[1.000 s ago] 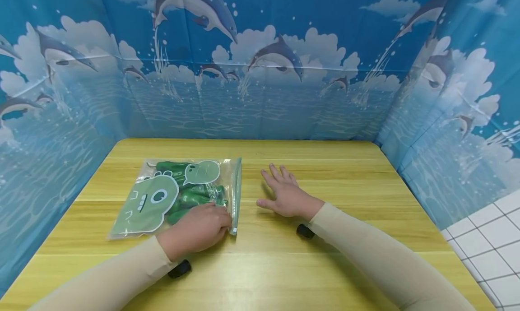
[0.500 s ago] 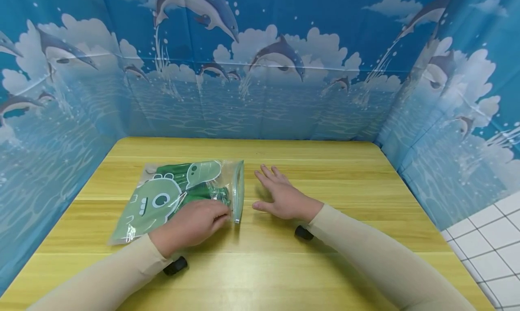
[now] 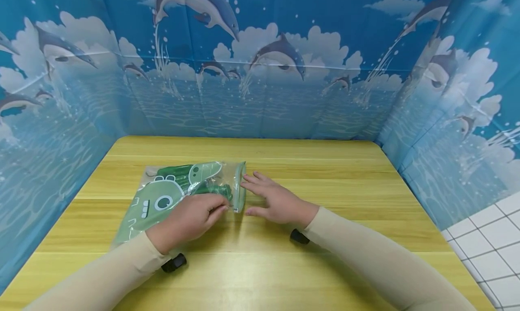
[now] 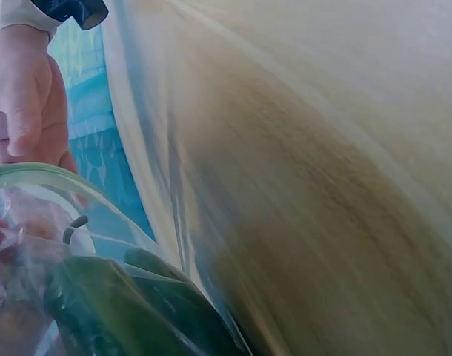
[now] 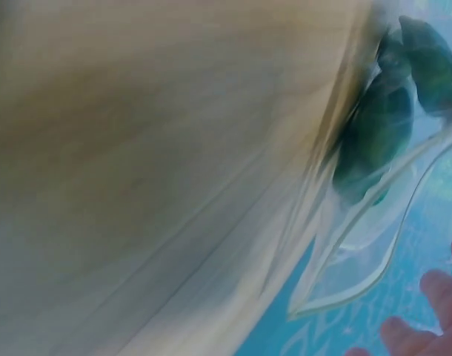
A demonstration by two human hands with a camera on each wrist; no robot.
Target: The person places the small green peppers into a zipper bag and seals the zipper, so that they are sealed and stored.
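A clear zip bag [image 3: 164, 191] printed with a green cartoon monster lies on the left half of the table. Several green peppers [image 3: 176, 171] show through its film, one with a curved stem [image 4: 75, 229] in the left wrist view. My left hand [image 3: 188, 223] pinches the bag's film near its mouth, fingertips partly hidden. The green zip strip [image 3: 240, 189] bows apart, so the mouth gapes toward the right. My right hand [image 3: 280, 202] has its fingers spread, tips right at the strip. In the right wrist view, a dark green pepper [image 5: 378, 137] lies inside the bag behind the gaping mouth.
The yellow wood-grain table [image 3: 325, 275] extends around both hands. A blue dolphin-print curtain [image 3: 260, 99] hangs behind and at the sides. Small black devices [image 3: 174, 262] sit under both wrists. White floor tiles [image 3: 495, 243] show at the lower right.
My left hand has drawn back slightly to the left, and the bag's mouth has widened. My right hand has moved left, bringing its fingertips to the zip strip.
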